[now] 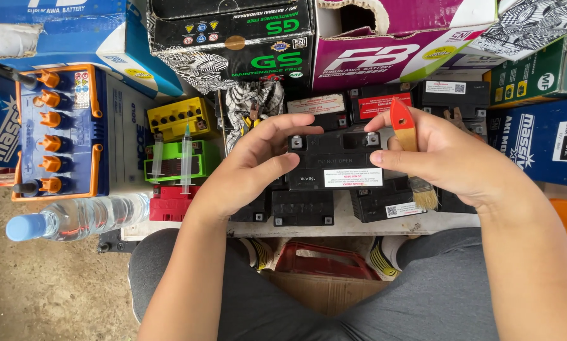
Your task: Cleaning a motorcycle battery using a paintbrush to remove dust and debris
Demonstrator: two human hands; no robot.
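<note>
Left hand (255,161): fingers curled loosely against the left end and top edge of a small black rectangular plastic battery with a white label on its front face (337,161), steadying it rather than clamping it. Right hand (451,155): closed on a paintbrush with a red-tipped wooden handle and pale bristles (411,151), the handle trapped between thumb and palm, bristles pointing down toward the near edge of the board; its fingertips also press the battery's right end. The battery is thus held between both hands, raised slightly above a row of similar black batteries (302,208) lying on a pale flat board (359,226) across the person's knees.

Pose: both forearms come up from the lower corners of the frame and converge; wrists are near level, elbows wide.

Assessment: the hold looks adequate but the brush hand is doing two jobs. Good practice would be to let the left hand carry the battery's weight alone and keep the terminals upward.

Surroundings: toward the board's left edge stand green, yellow and red ribbed plastic cases with two clear syringes (185,158) upright in them. Further left sits a large blue battery with orange caps (59,132); a clear plastic water bottle with a blue cap (75,218) lies at the near left corner. Printed cardboard cartons (384,44) line the far edge.
</note>
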